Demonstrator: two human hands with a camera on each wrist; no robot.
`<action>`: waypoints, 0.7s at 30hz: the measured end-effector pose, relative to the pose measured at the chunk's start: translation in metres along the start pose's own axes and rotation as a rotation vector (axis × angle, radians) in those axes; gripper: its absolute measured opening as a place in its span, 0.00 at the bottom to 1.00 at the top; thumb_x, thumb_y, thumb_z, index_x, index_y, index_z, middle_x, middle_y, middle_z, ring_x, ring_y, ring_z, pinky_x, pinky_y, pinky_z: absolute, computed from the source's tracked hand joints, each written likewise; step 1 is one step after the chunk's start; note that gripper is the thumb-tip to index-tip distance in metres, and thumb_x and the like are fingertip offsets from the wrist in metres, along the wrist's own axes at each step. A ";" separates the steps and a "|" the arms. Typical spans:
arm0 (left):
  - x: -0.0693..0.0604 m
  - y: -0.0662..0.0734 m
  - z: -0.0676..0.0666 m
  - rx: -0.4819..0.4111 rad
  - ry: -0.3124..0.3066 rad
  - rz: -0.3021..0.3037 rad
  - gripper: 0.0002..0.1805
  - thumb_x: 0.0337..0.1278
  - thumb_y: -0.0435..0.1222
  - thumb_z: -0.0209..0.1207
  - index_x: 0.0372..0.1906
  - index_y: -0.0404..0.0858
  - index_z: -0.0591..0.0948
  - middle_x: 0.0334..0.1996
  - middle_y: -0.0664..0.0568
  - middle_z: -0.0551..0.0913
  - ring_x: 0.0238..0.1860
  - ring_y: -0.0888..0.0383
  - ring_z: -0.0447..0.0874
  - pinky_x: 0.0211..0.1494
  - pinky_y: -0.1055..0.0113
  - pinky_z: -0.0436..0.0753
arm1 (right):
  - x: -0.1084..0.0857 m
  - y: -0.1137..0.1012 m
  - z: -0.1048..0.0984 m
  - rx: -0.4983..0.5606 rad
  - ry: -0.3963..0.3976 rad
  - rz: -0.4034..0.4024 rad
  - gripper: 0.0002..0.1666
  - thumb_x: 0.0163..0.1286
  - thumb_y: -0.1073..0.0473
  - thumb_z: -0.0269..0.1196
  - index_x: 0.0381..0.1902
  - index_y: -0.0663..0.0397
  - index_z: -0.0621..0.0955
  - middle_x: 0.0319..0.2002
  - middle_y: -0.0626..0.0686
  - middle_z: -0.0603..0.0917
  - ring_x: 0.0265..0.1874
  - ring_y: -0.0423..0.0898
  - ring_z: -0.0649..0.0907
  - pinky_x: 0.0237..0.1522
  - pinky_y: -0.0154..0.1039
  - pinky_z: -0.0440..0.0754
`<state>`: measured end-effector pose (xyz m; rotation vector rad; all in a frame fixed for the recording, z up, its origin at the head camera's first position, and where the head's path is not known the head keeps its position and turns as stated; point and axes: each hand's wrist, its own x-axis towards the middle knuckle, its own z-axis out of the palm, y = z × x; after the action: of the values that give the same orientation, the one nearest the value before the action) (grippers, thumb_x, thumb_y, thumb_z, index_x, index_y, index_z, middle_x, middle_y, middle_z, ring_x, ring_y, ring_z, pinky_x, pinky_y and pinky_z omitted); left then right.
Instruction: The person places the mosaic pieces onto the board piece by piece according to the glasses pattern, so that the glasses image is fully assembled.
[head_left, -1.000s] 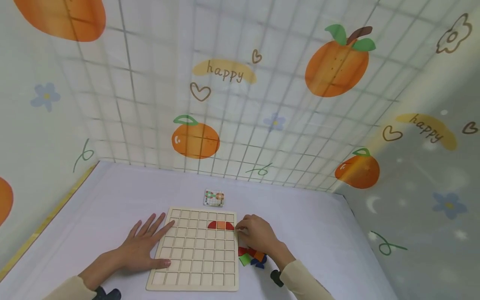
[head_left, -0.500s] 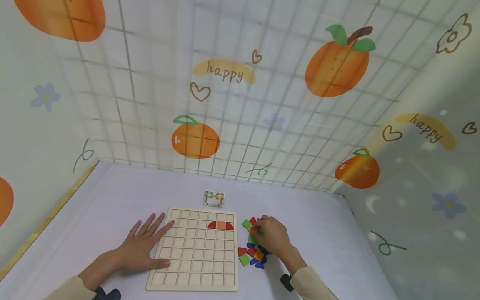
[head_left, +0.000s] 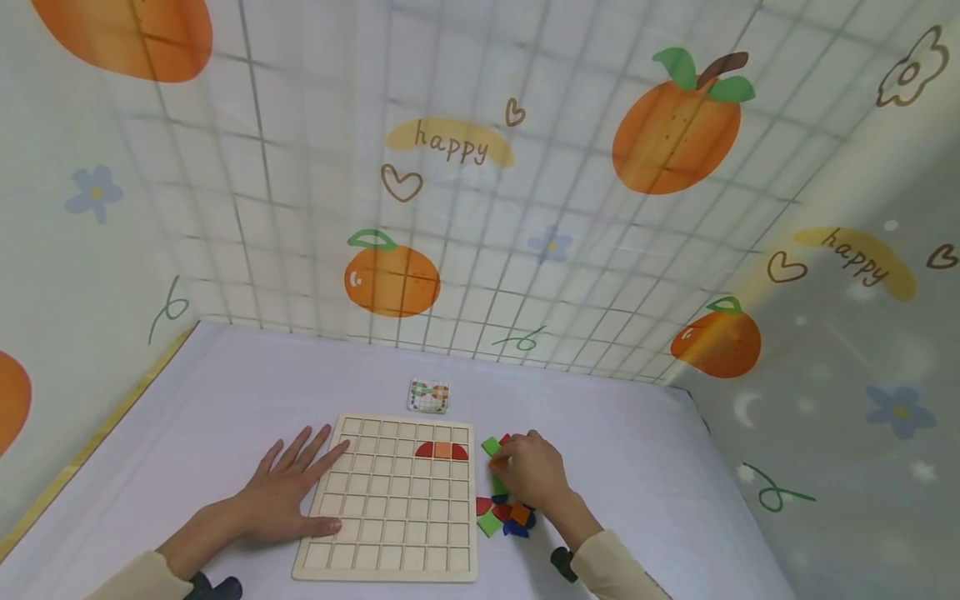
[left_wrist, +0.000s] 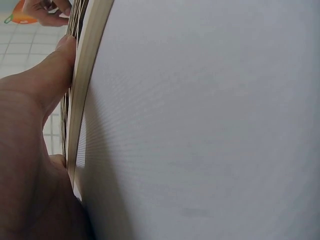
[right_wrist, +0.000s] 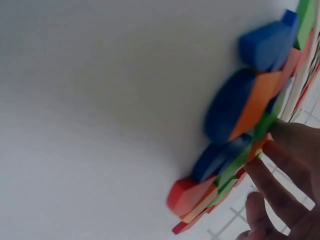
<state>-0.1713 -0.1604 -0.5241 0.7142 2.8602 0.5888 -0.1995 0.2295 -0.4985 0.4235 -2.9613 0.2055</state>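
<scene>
My left hand (head_left: 279,502) lies with fingers spread on the left side of a pale wooden grid board (head_left: 397,525); its thumb and a fingertip rest on the frame. On the board, an orange square tile (head_left: 443,451) sits between two red curved tiles (head_left: 424,451) in an upper row. Right of the board, my right hand (head_left: 536,471) is over a pile of coloured wooden tiles (head_left: 491,523). Its thumb and fingertips pinch an orange tile (right_wrist: 257,148), partly hidden by the fingers. Green, red and blue tiles lie around and under that hand.
A small pattern card (head_left: 429,396) lies behind the board on the white tabletop (head_left: 615,450). Blue tiles (right_wrist: 231,106) and a red tile (right_wrist: 187,195) are close to the right hand. A printed fabric wall (head_left: 480,250) rises at the back.
My right hand has left the board's right edge and gone over to the tile pile, then shifted slightly left, with an orange tile at its fingertips. The left hand stays put.
</scene>
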 end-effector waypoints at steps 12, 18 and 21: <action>-0.001 -0.006 0.006 -0.003 0.015 0.001 0.60 0.42 0.75 0.56 0.78 0.47 0.56 0.78 0.40 0.43 0.76 0.37 0.33 0.71 0.35 0.32 | 0.014 -0.013 -0.001 0.008 0.041 -0.246 0.08 0.56 0.47 0.74 0.29 0.42 0.89 0.29 0.38 0.84 0.27 0.38 0.72 0.31 0.32 0.74; 0.000 -0.004 0.004 0.014 0.001 -0.009 0.61 0.42 0.77 0.54 0.78 0.46 0.55 0.78 0.40 0.43 0.76 0.37 0.33 0.71 0.35 0.33 | 0.019 -0.036 0.006 0.094 0.071 -0.381 0.06 0.60 0.50 0.71 0.30 0.43 0.89 0.32 0.39 0.84 0.28 0.36 0.77 0.31 0.29 0.76; -0.002 -0.004 0.001 0.008 0.005 -0.004 0.61 0.42 0.76 0.55 0.78 0.46 0.56 0.78 0.39 0.44 0.76 0.36 0.34 0.70 0.34 0.34 | 0.023 -0.049 0.013 0.126 0.108 -0.450 0.04 0.60 0.51 0.72 0.30 0.43 0.89 0.32 0.39 0.84 0.28 0.34 0.79 0.30 0.25 0.76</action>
<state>-0.1712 -0.1636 -0.5265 0.7087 2.8696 0.5791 -0.2088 0.1746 -0.5018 1.0393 -2.6674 0.3480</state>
